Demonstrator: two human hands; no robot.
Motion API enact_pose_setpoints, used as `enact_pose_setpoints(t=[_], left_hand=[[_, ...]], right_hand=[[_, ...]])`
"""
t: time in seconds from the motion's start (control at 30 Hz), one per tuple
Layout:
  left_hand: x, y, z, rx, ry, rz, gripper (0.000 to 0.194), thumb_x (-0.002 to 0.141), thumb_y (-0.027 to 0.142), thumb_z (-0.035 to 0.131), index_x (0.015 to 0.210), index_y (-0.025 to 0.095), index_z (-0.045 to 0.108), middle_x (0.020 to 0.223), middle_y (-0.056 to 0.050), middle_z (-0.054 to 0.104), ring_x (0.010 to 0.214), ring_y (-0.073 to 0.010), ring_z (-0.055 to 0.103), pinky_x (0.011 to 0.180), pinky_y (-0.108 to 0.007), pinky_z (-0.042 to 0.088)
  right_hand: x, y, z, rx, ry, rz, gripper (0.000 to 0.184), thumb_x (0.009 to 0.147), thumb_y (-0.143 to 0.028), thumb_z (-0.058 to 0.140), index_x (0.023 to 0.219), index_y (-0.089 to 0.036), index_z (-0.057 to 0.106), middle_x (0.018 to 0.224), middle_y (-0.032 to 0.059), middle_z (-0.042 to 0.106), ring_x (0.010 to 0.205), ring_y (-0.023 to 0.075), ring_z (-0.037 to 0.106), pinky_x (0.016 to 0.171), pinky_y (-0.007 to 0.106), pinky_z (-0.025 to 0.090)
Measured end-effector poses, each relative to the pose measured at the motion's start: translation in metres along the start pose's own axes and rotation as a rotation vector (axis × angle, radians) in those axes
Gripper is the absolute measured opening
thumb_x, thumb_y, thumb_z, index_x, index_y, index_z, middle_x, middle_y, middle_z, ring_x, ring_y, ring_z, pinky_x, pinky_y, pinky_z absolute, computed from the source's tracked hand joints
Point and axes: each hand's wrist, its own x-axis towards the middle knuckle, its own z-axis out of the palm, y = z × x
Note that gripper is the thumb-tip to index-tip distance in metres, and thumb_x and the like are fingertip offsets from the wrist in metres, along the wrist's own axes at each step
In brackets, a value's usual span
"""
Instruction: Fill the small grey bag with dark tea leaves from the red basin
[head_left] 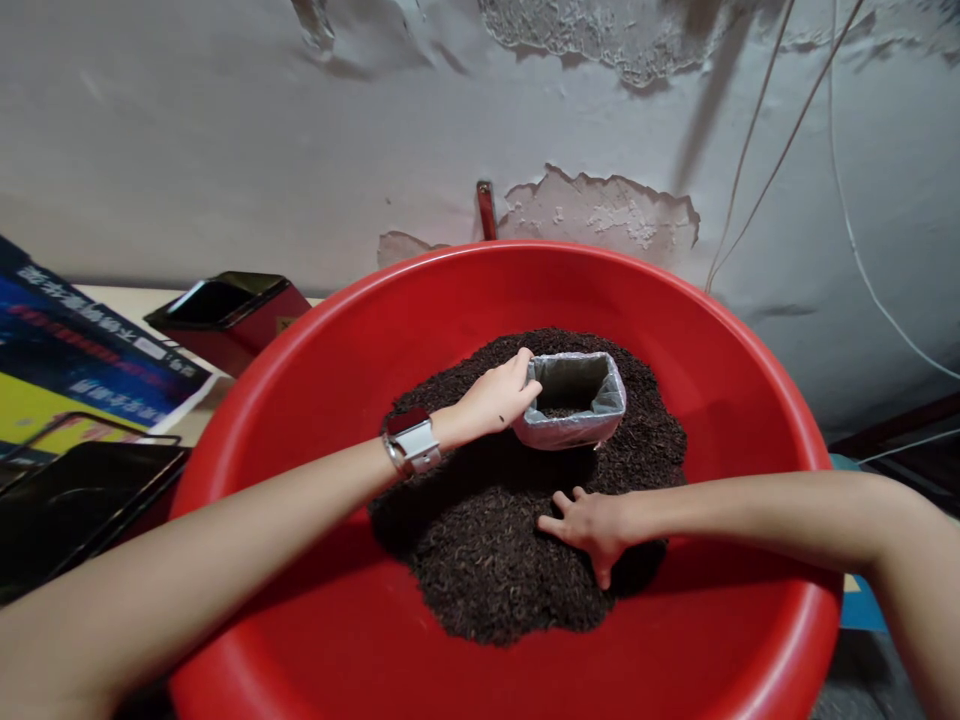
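Observation:
A heap of dark loose tea leaves [487, 560] lies in a big round red basin [277, 440]. Resting on the far part of the heap is a silvery foil bag [570, 430], its mouth open, with some dark leaves visible at its bottom. My left hand [499, 395] grips the bag's left rim, thumb and fingers closed over the edge. A watch with a pale strap is on that wrist. My right hand [596, 525] is palm down on the leaves in front of the bag, fingers spread, with nothing visibly held.
Left of the basin, a dark red box with a black rim [240, 320] stands open on a pale surface. A printed blue and yellow box [90, 360] and a black tray-like container [90, 500] are nearby. Behind rises a peeling wall [300, 150] with hanging cords [780, 150].

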Motion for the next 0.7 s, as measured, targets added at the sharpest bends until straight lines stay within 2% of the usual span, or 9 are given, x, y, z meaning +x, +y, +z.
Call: enact_pose_setpoints(t=[0.2,0.43,0.57,0.7], left_hand=[[-0.001,0.001,-0.001,0.0,-0.007,-0.014,0.027,0.079,0.026,0.031,0.102,0.014,0.04,0.09,-0.013,0.061,0.08,-0.0271,0.06,0.07,-0.036,0.045],[-0.001,-0.001,0.0,0.017,0.003,0.0,0.027,0.08,0.025,0.031,0.104,0.015,0.039,0.094,-0.013,0.06,0.083,-0.0261,0.06,0.072,-0.035,0.045],[-0.002,0.0,-0.001,0.008,0.003,0.006,0.026,0.08,0.026,0.031,0.103,0.015,0.039,0.089,-0.011,0.061,0.079,-0.0255,0.06,0.067,-0.034,0.044],[-0.002,0.001,-0.001,-0.005,0.008,0.001,0.026,0.08,0.025,0.032,0.103,0.015,0.04,0.089,-0.011,0.061,0.078,-0.0252,0.06,0.067,-0.033,0.044]], right_hand=[[-0.002,0.001,0.003,-0.062,0.166,-0.046,0.083,0.057,-0.033,0.073,0.13,-0.018,0.036,0.116,0.0213,0.046,0.089,0.0329,0.06,0.066,0.039,0.05],[0.0,-0.002,0.0,-0.074,0.263,-0.058,0.067,0.064,-0.033,0.065,0.126,-0.024,0.043,0.108,0.016,0.051,0.076,0.0275,0.063,0.057,0.033,0.048],[-0.003,-0.013,-0.014,0.006,0.351,-0.099,0.067,0.064,-0.04,0.066,0.125,-0.025,0.044,0.107,0.0147,0.051,0.076,0.026,0.062,0.057,0.032,0.047],[-0.018,-0.02,-0.042,0.074,0.48,-0.133,0.065,0.064,-0.042,0.068,0.122,-0.022,0.046,0.104,0.0125,0.052,0.076,0.0244,0.06,0.059,0.032,0.045]])
